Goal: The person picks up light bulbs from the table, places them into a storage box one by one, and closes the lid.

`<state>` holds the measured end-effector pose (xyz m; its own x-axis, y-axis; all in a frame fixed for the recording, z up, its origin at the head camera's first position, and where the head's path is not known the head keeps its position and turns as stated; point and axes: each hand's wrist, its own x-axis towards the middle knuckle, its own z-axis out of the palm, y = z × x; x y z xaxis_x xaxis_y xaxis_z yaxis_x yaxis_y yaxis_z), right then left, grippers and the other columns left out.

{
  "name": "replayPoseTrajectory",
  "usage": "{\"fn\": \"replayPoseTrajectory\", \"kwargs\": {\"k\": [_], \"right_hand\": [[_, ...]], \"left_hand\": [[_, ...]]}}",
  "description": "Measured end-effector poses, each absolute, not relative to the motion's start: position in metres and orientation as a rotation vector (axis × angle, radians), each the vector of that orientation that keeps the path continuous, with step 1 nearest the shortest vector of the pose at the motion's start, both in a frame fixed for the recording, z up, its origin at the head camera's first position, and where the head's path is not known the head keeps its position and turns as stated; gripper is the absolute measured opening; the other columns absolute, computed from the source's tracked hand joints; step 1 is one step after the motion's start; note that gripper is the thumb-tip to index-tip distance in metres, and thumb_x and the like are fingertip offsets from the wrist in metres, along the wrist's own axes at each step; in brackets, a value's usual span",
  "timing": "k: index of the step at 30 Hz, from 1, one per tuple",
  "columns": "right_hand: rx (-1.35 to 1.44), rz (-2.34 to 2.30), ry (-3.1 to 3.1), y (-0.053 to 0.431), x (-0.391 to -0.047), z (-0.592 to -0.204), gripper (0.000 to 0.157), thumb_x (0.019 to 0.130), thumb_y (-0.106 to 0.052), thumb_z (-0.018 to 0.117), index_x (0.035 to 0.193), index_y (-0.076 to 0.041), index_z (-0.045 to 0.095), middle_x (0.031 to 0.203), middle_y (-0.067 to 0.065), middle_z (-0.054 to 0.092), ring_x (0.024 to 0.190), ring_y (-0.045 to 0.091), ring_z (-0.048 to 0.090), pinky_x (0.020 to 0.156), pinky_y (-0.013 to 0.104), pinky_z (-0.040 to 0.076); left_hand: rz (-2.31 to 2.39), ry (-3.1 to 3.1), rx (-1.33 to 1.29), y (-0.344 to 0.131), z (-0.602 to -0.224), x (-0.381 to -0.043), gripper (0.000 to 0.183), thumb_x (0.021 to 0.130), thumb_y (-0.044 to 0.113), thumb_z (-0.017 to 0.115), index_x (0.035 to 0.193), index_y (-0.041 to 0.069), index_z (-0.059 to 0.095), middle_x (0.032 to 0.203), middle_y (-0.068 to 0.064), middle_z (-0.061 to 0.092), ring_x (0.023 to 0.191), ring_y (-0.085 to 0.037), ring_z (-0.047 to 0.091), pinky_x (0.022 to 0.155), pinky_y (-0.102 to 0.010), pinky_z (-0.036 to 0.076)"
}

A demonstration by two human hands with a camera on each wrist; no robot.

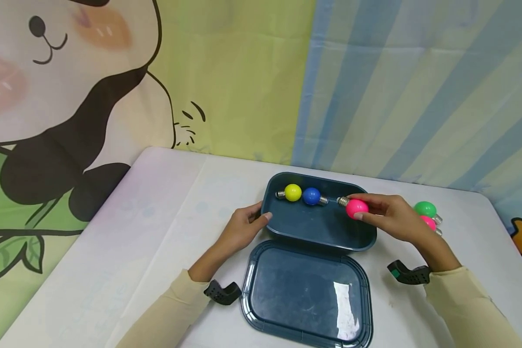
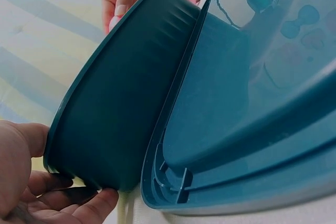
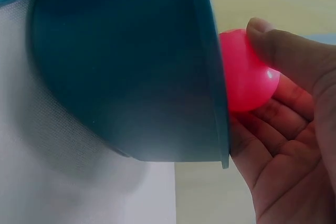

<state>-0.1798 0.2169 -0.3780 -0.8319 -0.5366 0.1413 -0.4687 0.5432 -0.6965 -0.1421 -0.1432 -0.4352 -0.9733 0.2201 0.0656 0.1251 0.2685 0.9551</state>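
A dark teal plastic box (image 1: pixel 304 224) sits on the white table. Inside, along its far side, lie a yellow light bulb (image 1: pixel 293 192) and a blue light bulb (image 1: pixel 311 196). My left hand (image 1: pixel 239 227) grips the box's left end, thumb at the rim and fingers against the outer wall (image 2: pixel 115 87). Over the right part of the box, my right hand (image 1: pixel 393 215) pinches a pink light bulb (image 1: pixel 356 209) by its round globe, its metal screw base pointing left. In the right wrist view the box wall partly hides this pink globe (image 3: pixel 247 72).
The box's lid (image 1: pixel 304 290) lies on the table right in front of it. To the right, behind my right wrist, are a green bulb (image 1: pixel 425 209) and another pink bulb (image 1: pixel 428 222), partly covered. A printed curtain (image 1: pixel 243 87) hangs behind the table's far edge.
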Motion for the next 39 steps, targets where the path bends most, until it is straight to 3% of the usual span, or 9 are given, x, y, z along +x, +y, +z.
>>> {"fn": "replayPoseTrajectory", "kwargs": {"k": [11,19,39], "right_hand": [[-0.923,-1.178,2.645,0.211,-0.193,-0.375,0.041,0.090,-0.007,0.070,0.130,0.000,0.061,0.119,0.016,0.065,0.098,0.010,0.066,0.080,0.016,0.052],[-0.824,-1.124,2.606,0.208,-0.199,-0.374,0.041,0.092,-0.016,0.069,0.131,-0.003,0.061,0.118,0.013,0.066,0.099,0.023,0.066,0.082,0.019,0.052],[-0.819,-1.077,2.565,0.199,-0.209,-0.369,0.041,0.092,-0.014,0.069,0.130,-0.001,0.061,0.110,0.012,0.068,0.094,0.022,0.067,0.079,0.021,0.054]], "left_hand": [[1.798,2.447,0.320,-0.138,-0.404,-0.130,0.050,0.100,0.013,0.056,0.140,-0.012,0.041,0.136,-0.026,0.050,0.123,-0.037,0.052,0.095,-0.044,0.047],[1.813,2.438,0.338,-0.138,-0.392,-0.124,0.049,0.100,0.012,0.056,0.139,-0.013,0.042,0.135,-0.027,0.051,0.122,-0.038,0.052,0.094,-0.045,0.048],[1.805,2.439,0.329,-0.139,-0.392,-0.122,0.049,0.100,0.012,0.056,0.140,-0.013,0.041,0.136,-0.027,0.051,0.122,-0.036,0.053,0.094,-0.044,0.048]]}}
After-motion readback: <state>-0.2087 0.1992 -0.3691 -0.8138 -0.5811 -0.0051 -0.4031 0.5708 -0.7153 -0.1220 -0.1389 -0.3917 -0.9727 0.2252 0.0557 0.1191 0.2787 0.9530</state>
